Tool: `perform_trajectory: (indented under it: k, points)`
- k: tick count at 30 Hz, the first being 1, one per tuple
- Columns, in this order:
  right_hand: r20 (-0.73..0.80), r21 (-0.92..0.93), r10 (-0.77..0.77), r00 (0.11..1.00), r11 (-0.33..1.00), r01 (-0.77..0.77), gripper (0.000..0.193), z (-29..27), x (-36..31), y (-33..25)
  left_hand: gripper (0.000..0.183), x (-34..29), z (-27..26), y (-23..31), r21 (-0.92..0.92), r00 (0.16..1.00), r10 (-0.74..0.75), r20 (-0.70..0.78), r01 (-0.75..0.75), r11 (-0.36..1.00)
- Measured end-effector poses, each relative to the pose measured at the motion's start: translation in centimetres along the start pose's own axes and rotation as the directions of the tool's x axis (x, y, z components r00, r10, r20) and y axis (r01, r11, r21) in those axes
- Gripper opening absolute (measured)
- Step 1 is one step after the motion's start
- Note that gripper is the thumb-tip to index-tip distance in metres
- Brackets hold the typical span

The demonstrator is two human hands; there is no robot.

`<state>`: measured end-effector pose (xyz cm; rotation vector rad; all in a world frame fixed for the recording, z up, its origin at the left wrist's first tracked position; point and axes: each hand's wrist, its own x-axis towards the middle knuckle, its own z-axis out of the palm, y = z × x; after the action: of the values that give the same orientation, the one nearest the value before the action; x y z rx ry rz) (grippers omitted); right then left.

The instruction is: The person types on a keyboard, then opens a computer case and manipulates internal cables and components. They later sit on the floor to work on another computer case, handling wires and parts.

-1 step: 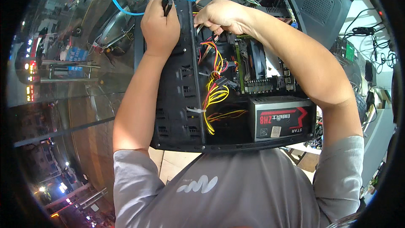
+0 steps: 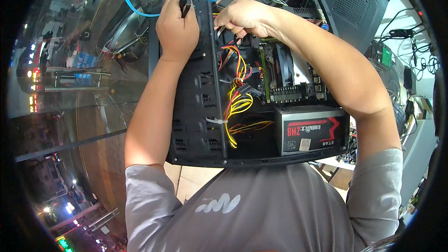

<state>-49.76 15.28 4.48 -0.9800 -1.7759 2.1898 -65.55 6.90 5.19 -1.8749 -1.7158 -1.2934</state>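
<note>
Left grip at case edge

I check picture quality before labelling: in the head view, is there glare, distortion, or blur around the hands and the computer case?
Head view: fisheye bending curves the computer case edges, with a black rim at the corners; bright window light washes out the upper right; the glass at left carries street reflections; the left hand, right hand and yellow cables are sharp and evenly lit.
</note>
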Motion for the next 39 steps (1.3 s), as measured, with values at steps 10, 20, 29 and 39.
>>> perform_trajectory:
  k: [10, 20, 29, 39]
  points:
    - [0.060, 0.159, -0.054, 0.997, 0.986, 0.044, 0.012, 0.0, 0.5, 0.9, 0.017, -0.4, 0.8, -0.3, 0.183, 0.997, 0.074, 0.037, -0.080, 0.980]
    - [0.042, 0.044, -0.063, 0.997, 0.997, 0.061, 0.025, -0.3, 2.7, 0.9, 0.018, -0.3, 0.6, -1.1, 0.379, 0.990, 0.138, 0.044, -0.144, 0.914]
    - [0.295, -0.799, -0.500, 0.814, 0.338, 0.497, 0.010, 0.3, 5.9, 0.8, 0.016, -0.3, -0.4, -2.4, 0.492, 0.991, 0.055, 0.124, -0.109, 0.864]
    - [0.480, -0.745, -0.586, 0.652, 0.120, 0.656, 0.023, -0.3, 3.7, 1.1, 0.017, 0.1, -0.1, -2.2, 0.474, 0.989, 0.015, 0.146, -0.083, 0.876]
